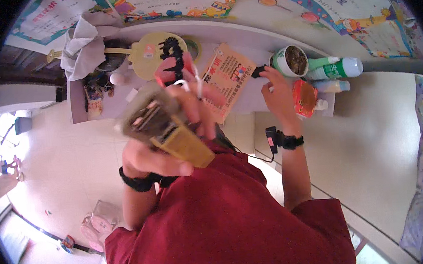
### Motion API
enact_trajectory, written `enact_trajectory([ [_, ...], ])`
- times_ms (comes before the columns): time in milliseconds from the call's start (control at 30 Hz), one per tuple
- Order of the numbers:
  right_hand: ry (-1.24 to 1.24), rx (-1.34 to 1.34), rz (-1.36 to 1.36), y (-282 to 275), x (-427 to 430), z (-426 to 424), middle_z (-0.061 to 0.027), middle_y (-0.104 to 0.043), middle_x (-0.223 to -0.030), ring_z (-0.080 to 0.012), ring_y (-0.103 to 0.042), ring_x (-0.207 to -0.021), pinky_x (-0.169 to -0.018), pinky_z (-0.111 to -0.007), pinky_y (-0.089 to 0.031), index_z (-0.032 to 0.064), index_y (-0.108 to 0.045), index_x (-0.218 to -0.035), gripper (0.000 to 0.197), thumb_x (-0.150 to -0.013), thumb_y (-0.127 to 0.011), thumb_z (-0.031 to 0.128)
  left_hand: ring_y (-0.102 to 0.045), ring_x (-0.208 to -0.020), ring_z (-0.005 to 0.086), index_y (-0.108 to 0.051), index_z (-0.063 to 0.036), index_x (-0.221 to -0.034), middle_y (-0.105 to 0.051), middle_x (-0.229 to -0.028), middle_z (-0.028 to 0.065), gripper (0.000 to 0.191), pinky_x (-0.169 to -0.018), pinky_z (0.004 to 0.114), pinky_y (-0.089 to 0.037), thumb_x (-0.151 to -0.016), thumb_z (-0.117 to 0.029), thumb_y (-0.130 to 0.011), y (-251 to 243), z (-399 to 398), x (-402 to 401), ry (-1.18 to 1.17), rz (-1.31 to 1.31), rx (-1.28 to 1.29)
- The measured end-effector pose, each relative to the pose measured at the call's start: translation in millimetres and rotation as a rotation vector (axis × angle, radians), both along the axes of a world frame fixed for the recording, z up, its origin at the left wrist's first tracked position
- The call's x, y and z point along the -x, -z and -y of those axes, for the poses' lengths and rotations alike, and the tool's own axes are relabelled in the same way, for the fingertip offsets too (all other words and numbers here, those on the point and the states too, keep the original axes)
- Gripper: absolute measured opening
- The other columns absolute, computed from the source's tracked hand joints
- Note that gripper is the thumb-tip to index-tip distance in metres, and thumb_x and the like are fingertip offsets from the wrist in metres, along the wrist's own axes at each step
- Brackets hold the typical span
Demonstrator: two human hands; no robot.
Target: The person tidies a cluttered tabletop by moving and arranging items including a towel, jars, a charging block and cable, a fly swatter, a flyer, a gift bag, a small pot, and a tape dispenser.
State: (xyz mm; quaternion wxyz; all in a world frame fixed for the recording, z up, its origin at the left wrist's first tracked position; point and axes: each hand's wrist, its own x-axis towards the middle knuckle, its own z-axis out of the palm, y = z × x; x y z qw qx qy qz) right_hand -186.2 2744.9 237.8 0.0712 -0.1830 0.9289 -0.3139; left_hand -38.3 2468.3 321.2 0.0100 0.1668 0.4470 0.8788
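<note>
In the head view my left hand [146,157] grips a blurred box-like object [184,143], greyish brown at one end and yellow at the other, held up close to the camera. Dark slots show in its brown end. Just beyond its fingers are a pink item [187,65] with a white cord and a black strip [173,57]; whether the hand holds these too is unclear. My right hand [281,96] reaches over the shelf, fingertips touching a small black object [258,71]. Left of that object lies an orange printed sheet [226,80].
The pale shelf [116,106] carries a yellow hand fan [144,59], a grey cloth [83,45] and a white ball-like thing [116,78]. At its right stand a cup of dark matter [295,61], a green-and-white bottle [335,68] and a red packet [305,98]. A cable hangs from my right wristband [290,141].
</note>
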Motion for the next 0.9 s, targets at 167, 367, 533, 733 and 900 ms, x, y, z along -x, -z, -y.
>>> enact_trajectory([
  [167, 0.022, -0.11, -0.308, 107, 32, -31, -0.0152, -0.056, -0.128, -0.03, -0.063, -0.095, -0.081, -0.039, -0.051, 0.0048, -0.052, -0.127, 0.046, -0.082, -0.059, 0.008, -0.052, -0.075, 0.0184, -0.05, -0.0123, -0.101, -0.047, -0.117, 0.0183, 0.061, -0.063, 0.028, -0.038, -0.057, -0.032, -0.088, -2, -18, -14, -0.231, 0.005, -0.035],
  [367, 0.035, -0.113, -0.153, 113, 34, -46, -0.0148, -0.06, -0.11, -0.0335, -0.061, -0.099, -0.082, -0.043, -0.05, 0.0055, -0.052, -0.123, 0.043, -0.082, -0.062, 0.015, -0.055, -0.082, 0.0232, -0.048, -0.0088, -0.104, -0.045, -0.123, 0.0196, 0.066, -0.071, 0.031, -0.046, -0.055, -0.027, -0.086, 5, -36, -24, -0.387, 0.06, -0.089],
  [533, 0.072, -0.096, -0.053, 101, 29, -59, -0.0184, -0.057, -0.116, -0.0385, -0.058, -0.105, -0.086, -0.049, -0.05, 0.0062, -0.051, -0.124, 0.045, -0.082, -0.064, 0.014, -0.055, -0.083, 0.0231, -0.047, -0.0092, -0.105, -0.044, -0.123, 0.0201, 0.067, -0.07, 0.031, -0.046, -0.055, -0.028, -0.087, 3, -43, -18, -0.425, 0.123, -0.035],
  [733, 0.071, -0.127, -0.158, 106, 22, -75, -0.0176, -0.054, -0.12, -0.0385, -0.058, -0.104, -0.085, -0.046, -0.049, 0.0044, -0.052, -0.124, 0.043, -0.083, -0.061, 0.01, -0.051, -0.079, 0.0183, -0.047, -0.0124, -0.102, -0.045, -0.126, 0.0167, 0.066, -0.065, 0.029, -0.038, -0.057, -0.036, -0.089, -8, -44, -12, -0.416, 0.125, -0.051],
  [900, 0.108, -0.181, -0.114, 101, 15, -83, -0.0185, -0.054, -0.119, -0.0377, -0.058, -0.106, -0.087, -0.045, -0.05, 0.0051, -0.052, -0.124, 0.043, -0.083, -0.061, 0.011, -0.056, -0.086, 0.0242, -0.048, -0.0088, -0.111, -0.045, -0.131, 0.0204, 0.066, -0.069, 0.033, -0.046, -0.059, -0.029, -0.084, 0, -34, -2, -0.372, 0.151, -0.038],
])
